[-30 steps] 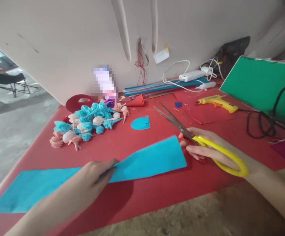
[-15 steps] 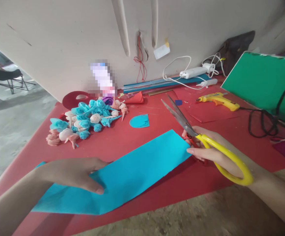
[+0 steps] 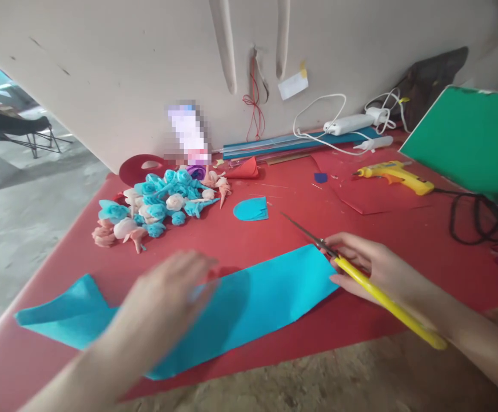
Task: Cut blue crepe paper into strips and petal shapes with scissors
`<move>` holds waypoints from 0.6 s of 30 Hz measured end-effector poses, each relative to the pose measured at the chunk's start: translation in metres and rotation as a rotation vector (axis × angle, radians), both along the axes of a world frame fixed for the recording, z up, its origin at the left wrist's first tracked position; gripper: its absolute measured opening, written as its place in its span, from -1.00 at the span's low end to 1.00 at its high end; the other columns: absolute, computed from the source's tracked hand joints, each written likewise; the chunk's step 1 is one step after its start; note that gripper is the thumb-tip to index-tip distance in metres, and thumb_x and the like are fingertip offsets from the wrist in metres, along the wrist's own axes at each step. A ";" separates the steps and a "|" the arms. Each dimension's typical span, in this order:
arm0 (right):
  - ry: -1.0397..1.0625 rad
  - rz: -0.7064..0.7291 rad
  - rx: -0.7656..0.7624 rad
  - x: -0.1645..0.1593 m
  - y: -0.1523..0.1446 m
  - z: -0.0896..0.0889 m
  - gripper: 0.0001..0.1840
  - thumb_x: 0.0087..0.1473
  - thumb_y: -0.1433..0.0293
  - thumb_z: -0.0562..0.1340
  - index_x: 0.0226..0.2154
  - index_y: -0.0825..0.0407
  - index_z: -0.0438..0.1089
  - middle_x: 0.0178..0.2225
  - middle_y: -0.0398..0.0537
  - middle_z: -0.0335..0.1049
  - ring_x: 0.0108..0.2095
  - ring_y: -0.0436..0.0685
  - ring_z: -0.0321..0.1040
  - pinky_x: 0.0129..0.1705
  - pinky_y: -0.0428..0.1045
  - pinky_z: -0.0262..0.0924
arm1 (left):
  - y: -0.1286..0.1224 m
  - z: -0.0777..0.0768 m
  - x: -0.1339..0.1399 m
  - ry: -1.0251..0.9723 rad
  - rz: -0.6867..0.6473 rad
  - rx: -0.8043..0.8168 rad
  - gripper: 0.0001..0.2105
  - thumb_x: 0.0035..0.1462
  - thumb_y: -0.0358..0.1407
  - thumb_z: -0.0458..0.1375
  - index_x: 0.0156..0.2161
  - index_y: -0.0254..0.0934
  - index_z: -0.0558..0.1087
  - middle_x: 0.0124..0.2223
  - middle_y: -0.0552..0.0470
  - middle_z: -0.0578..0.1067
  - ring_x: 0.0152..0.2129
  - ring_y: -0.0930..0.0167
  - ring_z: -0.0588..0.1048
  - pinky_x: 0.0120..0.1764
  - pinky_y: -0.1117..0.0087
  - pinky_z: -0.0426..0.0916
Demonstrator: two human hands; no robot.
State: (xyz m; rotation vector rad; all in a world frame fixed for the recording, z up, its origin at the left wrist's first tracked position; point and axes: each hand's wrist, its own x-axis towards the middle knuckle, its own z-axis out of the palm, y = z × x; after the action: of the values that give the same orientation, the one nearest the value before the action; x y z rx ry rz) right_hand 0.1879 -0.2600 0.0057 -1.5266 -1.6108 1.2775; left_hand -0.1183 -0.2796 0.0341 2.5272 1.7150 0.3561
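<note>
A long strip of bright blue paper (image 3: 266, 292) lies slantwise along the front of the red table, its left end folded and raised. My right hand (image 3: 373, 269) is closed round scissors with yellow handles (image 3: 386, 303) at the strip's right end. The scissor blades point up and left, seen nearly edge-on; its thumb touches the paper's edge. Blurred by motion, my left hand (image 3: 167, 303) hovers over the strip's middle, thumb apart from the fingers, with nothing visible in it. Behind the strip rests a small blue paper piece with a rounded end (image 3: 251, 209).
Blue, white and pink paper roses (image 3: 163, 200) are heaped at the back left. A yellow glue gun (image 3: 398, 174) with a black cord lies at the right, before a green board (image 3: 471, 131). A white power strip (image 3: 347, 124) sits by the wall.
My left hand has lifted off the paper and moved right. The paper's left end now stands folded up. The scissors have turned edge-on and their blades have dropped lower.
</note>
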 end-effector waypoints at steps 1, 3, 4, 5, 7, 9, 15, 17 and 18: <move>-0.004 -0.017 -0.006 -0.003 -0.002 -0.002 -0.71 -0.18 0.39 0.21 -0.28 -0.03 0.31 -0.46 -0.12 0.39 -0.41 0.08 0.38 -0.49 -0.09 0.23 | -0.009 -0.005 0.017 0.045 -0.143 0.002 -0.79 0.19 -0.22 0.03 -0.14 -0.21 0.43 -0.19 -0.02 0.53 -0.30 0.30 0.51 -0.34 0.33 0.44; 0.004 -0.042 -0.032 -0.007 -0.005 -0.004 -0.71 -0.17 0.38 0.20 -0.27 -0.04 0.31 -0.45 -0.11 0.40 -0.43 0.08 0.38 -0.52 -0.10 0.21 | -0.024 -0.016 0.045 0.116 -0.324 -0.008 -0.79 0.14 -0.22 0.11 -0.14 -0.24 0.41 -0.18 -0.03 0.53 -0.31 0.26 0.51 -0.34 0.26 0.48; 0.013 -0.055 -0.041 -0.008 -0.006 -0.005 -0.71 -0.17 0.38 0.21 -0.27 -0.05 0.31 -0.45 -0.12 0.40 -0.43 0.08 0.38 -0.53 -0.10 0.21 | -0.030 -0.021 0.055 0.131 -0.362 0.021 -0.80 0.14 -0.23 0.12 -0.15 -0.26 0.41 -0.19 -0.04 0.53 -0.32 0.24 0.51 -0.36 0.23 0.49; 0.025 -0.064 -0.045 -0.008 -0.006 -0.004 -0.71 -0.17 0.38 0.21 -0.28 -0.05 0.30 -0.45 -0.12 0.40 -0.42 0.07 0.38 -0.53 -0.10 0.21 | -0.033 -0.025 0.061 0.129 -0.371 0.046 -0.83 0.15 -0.27 0.11 -0.17 -0.28 0.40 -0.21 -0.05 0.53 -0.33 0.24 0.51 -0.39 0.23 0.50; 0.053 -0.065 -0.040 -0.006 -0.005 -0.002 -0.72 -0.15 0.37 0.24 -0.28 -0.06 0.30 -0.43 -0.13 0.40 -0.41 0.07 0.37 -0.49 -0.10 0.23 | -0.034 -0.030 0.064 0.101 -0.386 0.088 -0.88 0.17 -0.37 0.04 -0.21 -0.30 0.40 -0.24 -0.05 0.53 -0.37 0.25 0.50 -0.44 0.24 0.50; 0.085 -0.049 -0.034 -0.001 -0.003 0.001 -0.70 -0.16 0.36 0.29 -0.28 -0.06 0.30 -0.39 -0.15 0.40 -0.38 0.06 0.35 -0.43 -0.10 0.25 | -0.031 -0.031 0.060 0.062 -0.415 0.085 -0.82 0.19 -0.46 -0.05 -0.26 -0.30 0.40 -0.29 -0.03 0.52 -0.43 0.29 0.50 -0.50 0.30 0.48; 0.185 -0.138 -0.081 0.012 0.004 0.006 -0.56 -0.25 0.30 0.42 -0.25 -0.06 0.32 -0.41 -0.17 0.35 -0.43 0.02 0.29 -0.45 -0.11 0.21 | -0.029 -0.028 0.052 0.027 -0.431 0.120 -0.76 0.26 -0.33 -0.10 -0.25 -0.33 0.41 -0.32 -0.05 0.53 -0.45 0.27 0.51 -0.56 0.28 0.48; 0.178 -0.146 -0.098 0.012 0.004 0.010 -0.54 -0.29 0.29 0.43 -0.27 -0.04 0.33 -0.44 -0.18 0.32 -0.52 -0.03 0.22 -0.59 -0.14 0.09 | -0.029 -0.029 0.054 0.061 -0.435 0.166 -0.76 0.25 -0.37 -0.10 -0.23 -0.35 0.41 -0.30 -0.07 0.53 -0.43 0.25 0.51 -0.55 0.26 0.49; 0.177 -0.148 -0.108 0.011 0.004 0.013 -0.54 -0.29 0.29 0.43 -0.28 -0.04 0.33 -0.46 -0.19 0.30 -0.56 -0.06 0.16 -0.63 -0.15 0.02 | -0.029 -0.029 0.053 0.087 -0.432 0.179 -0.76 0.24 -0.43 -0.11 -0.22 -0.36 0.42 -0.30 -0.07 0.54 -0.42 0.26 0.52 -0.54 0.26 0.49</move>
State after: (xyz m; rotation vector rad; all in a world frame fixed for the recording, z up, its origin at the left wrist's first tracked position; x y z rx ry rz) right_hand 0.1986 -0.2556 0.0184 -1.5191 -1.3127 1.3936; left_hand -0.0650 -0.3088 0.0047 2.9833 1.1512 0.3855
